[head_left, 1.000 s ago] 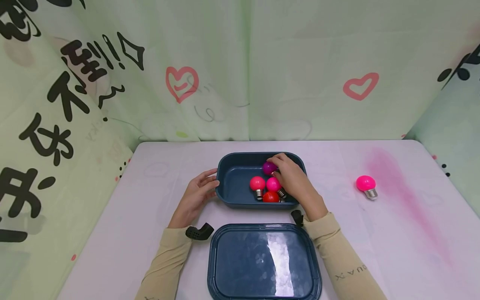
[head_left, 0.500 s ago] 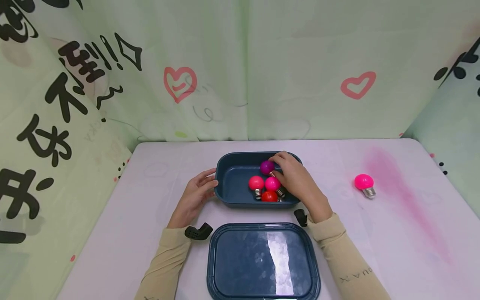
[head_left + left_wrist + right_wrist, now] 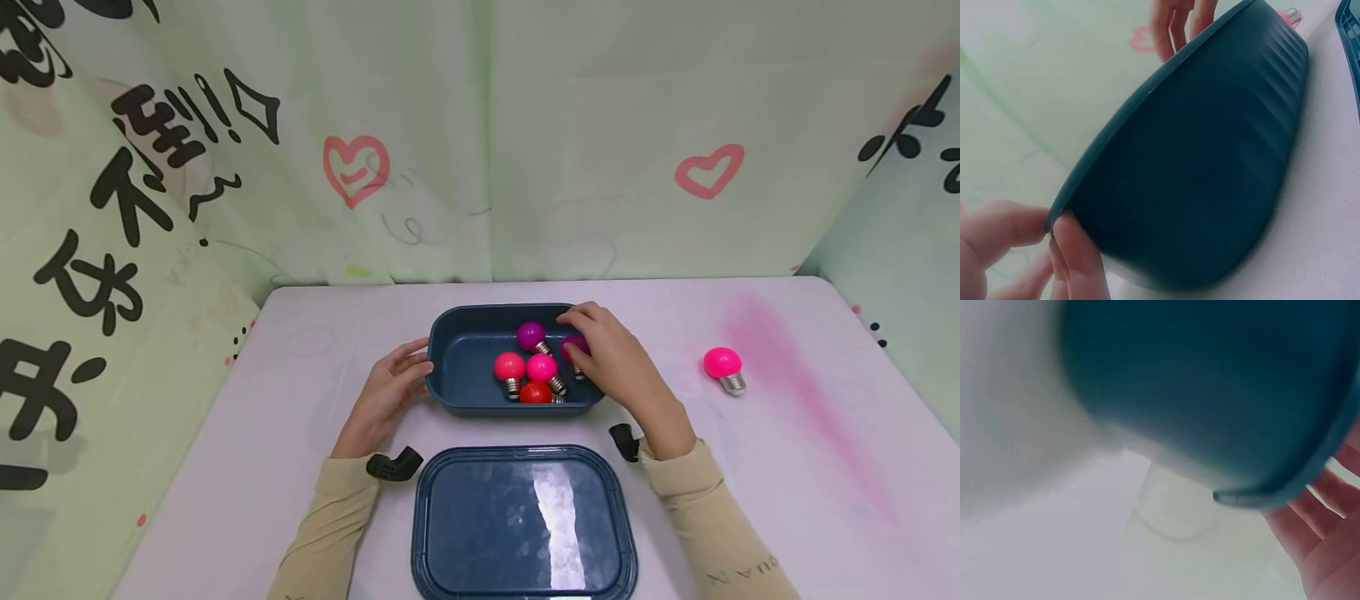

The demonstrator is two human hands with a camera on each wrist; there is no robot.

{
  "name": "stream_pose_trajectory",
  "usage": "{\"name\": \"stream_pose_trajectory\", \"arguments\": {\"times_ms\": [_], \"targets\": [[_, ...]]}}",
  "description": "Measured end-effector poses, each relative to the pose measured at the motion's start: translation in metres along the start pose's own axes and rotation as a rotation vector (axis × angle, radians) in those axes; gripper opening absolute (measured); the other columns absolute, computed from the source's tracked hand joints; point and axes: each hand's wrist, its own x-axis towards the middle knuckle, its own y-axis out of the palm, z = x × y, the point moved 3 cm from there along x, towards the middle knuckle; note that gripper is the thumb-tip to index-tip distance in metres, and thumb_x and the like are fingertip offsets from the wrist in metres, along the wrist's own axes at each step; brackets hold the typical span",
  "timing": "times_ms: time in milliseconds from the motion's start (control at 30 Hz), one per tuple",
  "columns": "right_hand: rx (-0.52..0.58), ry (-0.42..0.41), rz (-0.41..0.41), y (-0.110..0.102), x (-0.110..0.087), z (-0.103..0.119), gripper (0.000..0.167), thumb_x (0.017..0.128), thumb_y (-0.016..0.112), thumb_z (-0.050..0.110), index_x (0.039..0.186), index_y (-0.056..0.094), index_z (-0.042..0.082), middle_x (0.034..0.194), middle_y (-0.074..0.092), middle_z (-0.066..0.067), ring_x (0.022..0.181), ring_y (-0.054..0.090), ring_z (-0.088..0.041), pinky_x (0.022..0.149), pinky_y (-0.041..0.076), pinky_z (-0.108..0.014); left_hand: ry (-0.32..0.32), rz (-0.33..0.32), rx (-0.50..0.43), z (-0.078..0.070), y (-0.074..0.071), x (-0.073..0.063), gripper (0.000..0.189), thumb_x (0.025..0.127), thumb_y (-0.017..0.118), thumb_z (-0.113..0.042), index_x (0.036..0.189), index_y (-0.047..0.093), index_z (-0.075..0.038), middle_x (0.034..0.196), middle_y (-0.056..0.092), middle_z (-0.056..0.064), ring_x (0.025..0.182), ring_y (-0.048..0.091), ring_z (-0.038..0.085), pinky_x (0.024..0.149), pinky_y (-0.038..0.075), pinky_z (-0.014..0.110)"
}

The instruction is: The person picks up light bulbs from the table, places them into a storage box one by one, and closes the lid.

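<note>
A dark blue box [image 3: 457, 398] stands on the table with several light bulbs inside. Its left rim is pinched by my left hand [image 3: 386, 392], thumb and fingertips on either side of the edge in the left wrist view. Over the right end reaches my right hand [image 3: 618, 358], its fingers [image 3: 1316, 512] loosely extended across the rim. Between its thumb and fingers shows a dark magenta bulb [image 3: 574, 345], partly covered. A purple bulb [image 3: 531, 335] lies left of it. Nearer the front lie a coral bulb [image 3: 509, 367], a pink bulb [image 3: 542, 367] and a red bulb [image 3: 535, 392].
A dark blue lid [image 3: 517, 525] lies flat on the table, between the forearms and in front of the box. Off to the right lies a single pink bulb [image 3: 722, 363] on the white tabletop [image 3: 765, 450]. A printed curtain [image 3: 585, 150] hangs behind the table.
My right hand has let go of the purple bulb and shifted right, uncovering the dark magenta bulb. My left hand stays at the box's left rim.
</note>
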Motion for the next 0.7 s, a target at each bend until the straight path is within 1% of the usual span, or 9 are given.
{"name": "stream_pose_trajectory", "arguments": {"times_ms": [167,367,467,700], "targets": [[-0.016,0.018,-0.003,-0.006,-0.005,-0.005,0.038,0.088,0.073,0.004,0.124,0.063,-0.002,0.124,0.057,-0.019,0.117,0.054,-0.035,0.097,0.05,-0.051,-0.001,-0.004,0.001,0.0,-0.001,-0.001,0.045,0.097,0.063,-0.009,0.141,0.053,-0.014,0.122,0.058,0.007,0.095,0.058,0.013,0.076,0.051,0.023],[-0.034,0.004,-0.032,-0.017,-0.011,-0.012,0.036,0.087,0.072,0.001,0.122,0.063,-0.003,0.123,0.058,-0.02,0.116,0.054,-0.037,0.096,0.049,-0.053,0.005,0.001,-0.006,0.0,-0.001,-0.001,0.046,0.097,0.064,-0.01,0.141,0.054,-0.014,0.116,0.06,0.003,0.094,0.058,0.013,0.076,0.051,0.024],[-0.033,0.005,-0.048,-0.023,-0.014,-0.018,0.036,0.087,0.072,0.0,0.121,0.063,-0.004,0.123,0.058,-0.021,0.116,0.053,-0.038,0.097,0.048,-0.054,0.006,0.004,-0.01,0.0,-0.001,-0.001,0.046,0.096,0.065,-0.01,0.14,0.054,-0.014,0.114,0.06,0.002,0.093,0.059,0.012,0.076,0.051,0.024],[-0.039,0.023,-0.079,-0.034,-0.02,-0.032,0.037,0.086,0.072,-0.001,0.122,0.061,-0.004,0.122,0.056,-0.022,0.117,0.052,-0.04,0.098,0.046,-0.056,0.004,0.004,0.005,-0.001,0.0,-0.001,0.046,0.097,0.065,-0.012,0.141,0.053,-0.014,0.12,0.058,0.004,0.093,0.059,0.011,0.077,0.051,0.024]]}}
